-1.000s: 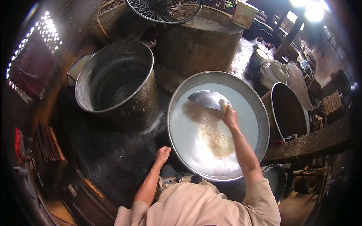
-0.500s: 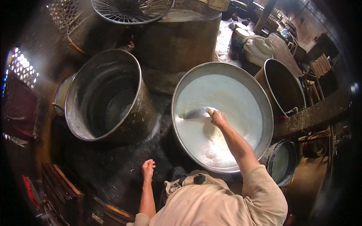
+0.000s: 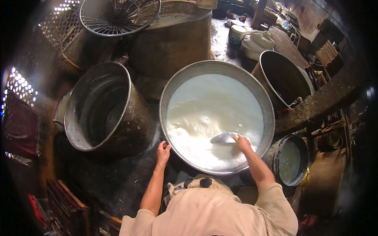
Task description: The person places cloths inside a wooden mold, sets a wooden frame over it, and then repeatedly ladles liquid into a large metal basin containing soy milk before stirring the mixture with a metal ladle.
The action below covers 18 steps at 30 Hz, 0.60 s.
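A wide round metal vat [image 3: 268,112] holds a whitish liquid with white foam toward its near side. My right hand [image 3: 243,144] is closed around the handle of a shiny metal scoop [image 3: 225,138], whose bowl lies at the foam, partly hidden by it. Close to the vat's left rim is my left hand [image 3: 163,152], its fingers a little bent and apart, with nothing in it. Whether its fingertips touch the rim I cannot tell.
Left of the vat stands a deep metal pot [image 3: 138,118]. A spoked round rack [image 3: 120,15] rests at the upper left. On the right are an open barrel [image 3: 285,76], a wooden beam [image 3: 315,104] and a bucket of liquid [image 3: 290,163]. White sacks [image 3: 258,41] lie farther back.
The scoop in my right hand has moved toward me and slightly right, into the near foam. My left hand has come up beside the vat's rim. The whole view has shifted.
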Available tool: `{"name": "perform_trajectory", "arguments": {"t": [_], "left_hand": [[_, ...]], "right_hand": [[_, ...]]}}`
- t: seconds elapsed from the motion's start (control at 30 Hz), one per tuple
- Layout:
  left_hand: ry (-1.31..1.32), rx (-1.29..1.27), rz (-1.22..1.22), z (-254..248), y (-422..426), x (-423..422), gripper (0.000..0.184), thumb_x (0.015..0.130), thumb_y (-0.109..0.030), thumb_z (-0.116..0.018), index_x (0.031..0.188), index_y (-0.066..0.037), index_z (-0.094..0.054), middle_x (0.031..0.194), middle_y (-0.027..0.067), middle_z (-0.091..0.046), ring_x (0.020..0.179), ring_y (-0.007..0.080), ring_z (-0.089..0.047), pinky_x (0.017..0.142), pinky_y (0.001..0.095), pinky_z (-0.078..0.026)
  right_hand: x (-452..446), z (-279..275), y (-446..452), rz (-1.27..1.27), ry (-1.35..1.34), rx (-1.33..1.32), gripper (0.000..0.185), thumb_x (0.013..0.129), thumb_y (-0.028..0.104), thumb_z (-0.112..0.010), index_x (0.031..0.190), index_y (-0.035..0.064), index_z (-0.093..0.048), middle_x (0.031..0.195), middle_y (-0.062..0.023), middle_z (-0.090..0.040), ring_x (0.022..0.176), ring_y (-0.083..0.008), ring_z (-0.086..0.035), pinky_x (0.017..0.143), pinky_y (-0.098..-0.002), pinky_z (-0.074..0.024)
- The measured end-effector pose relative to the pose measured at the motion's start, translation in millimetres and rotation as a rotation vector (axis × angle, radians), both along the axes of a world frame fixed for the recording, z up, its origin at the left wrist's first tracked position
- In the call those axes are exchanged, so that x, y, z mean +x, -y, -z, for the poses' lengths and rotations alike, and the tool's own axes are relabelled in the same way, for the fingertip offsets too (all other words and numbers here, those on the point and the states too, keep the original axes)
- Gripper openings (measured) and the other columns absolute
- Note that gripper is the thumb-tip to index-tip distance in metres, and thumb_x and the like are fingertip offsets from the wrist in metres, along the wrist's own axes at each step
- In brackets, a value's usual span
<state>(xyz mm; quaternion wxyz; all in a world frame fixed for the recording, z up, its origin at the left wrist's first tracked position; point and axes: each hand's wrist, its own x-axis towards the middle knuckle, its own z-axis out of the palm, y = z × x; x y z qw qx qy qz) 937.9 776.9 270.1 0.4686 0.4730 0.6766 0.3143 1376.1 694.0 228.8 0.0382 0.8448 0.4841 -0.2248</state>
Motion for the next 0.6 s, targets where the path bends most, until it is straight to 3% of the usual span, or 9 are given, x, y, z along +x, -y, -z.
{"name": "perform_trajectory", "arguments": {"t": [0.17,0.23,0.3,0.43,0.47,0.6], "left_hand": [[-0.175,0.012,-0.068,-4.9,12.6,38.5,0.065,0.076,-0.020,-0.063,0.131,0.001,-0.036,0.116,0.0208,-0.056,0.109,0.0334,-0.054,0.093,0.0376,-0.040],[-0.210,0.044,-0.064,1.1,20.8,47.8,0.072,0.075,-0.014,-0.063,0.136,0.001,-0.028,0.124,0.0254,-0.049,0.115,0.0366,-0.048,0.097,0.0381,-0.037],[-0.207,0.053,-0.037,2.8,28.4,53.3,0.074,0.074,-0.012,-0.063,0.137,0.001,-0.026,0.127,0.0271,-0.045,0.118,0.0370,-0.045,0.099,0.0374,-0.035],[-0.456,0.173,0.132,28.0,36.5,45.8,0.081,0.074,-0.005,-0.062,0.141,0.000,-0.016,0.131,0.0259,-0.042,0.121,0.0357,-0.043,0.101,0.0372,-0.034],[-0.475,0.173,0.120,22.6,39.5,49.3,0.083,0.075,-0.004,-0.061,0.142,-0.003,-0.013,0.127,0.0250,-0.047,0.117,0.0365,-0.047,0.099,0.0372,-0.036],[-0.432,-0.003,0.140,10.1,36.0,51.9,0.086,0.076,-0.006,-0.063,0.144,-0.010,-0.009,0.118,0.0254,-0.053,0.111,0.0378,-0.052,0.095,0.0373,-0.039]], "right_hand": [[59.6,-66.9,47.5,-0.125,-0.021,-0.066,0.032,0.067,0.012,-0.063,0.098,0.0044,-0.061,0.101,-0.0204,-0.062,0.095,-0.0344,-0.060,0.081,-0.0434,-0.0485],[79.4,-120.5,57.1,-0.165,0.005,-0.045,0.033,0.065,0.011,-0.063,0.097,0.0036,-0.060,0.098,-0.0209,-0.062,0.093,-0.0360,-0.060,0.080,-0.0444,-0.0484],[117.5,-127.6,63.1,-0.232,-0.001,0.070,0.033,0.064,0.009,-0.062,0.096,0.0033,-0.059,0.091,-0.0214,-0.063,0.089,-0.0389,-0.060,0.078,-0.0459,-0.0483],[173.9,-169.3,40.5,-0.204,-0.041,0.244,0.037,0.065,0.006,-0.060,0.101,0.0066,-0.060,0.091,-0.0217,-0.063,0.088,-0.0375,-0.061,0.078,-0.0462,-0.0485],[154.3,-218.5,29.3,0.041,-0.210,0.120,0.043,0.065,0.005,-0.059,0.108,0.0074,-0.057,0.094,-0.0222,-0.063,0.091,-0.0376,-0.061,0.078,-0.0471,-0.0483],[173.4,-146.3,-7.9,0.130,0.036,0.368,0.045,0.068,0.007,-0.059,0.113,0.0073,-0.053,0.096,-0.0227,-0.062,0.092,-0.0383,-0.061,0.079,-0.0477,-0.0485]]}}
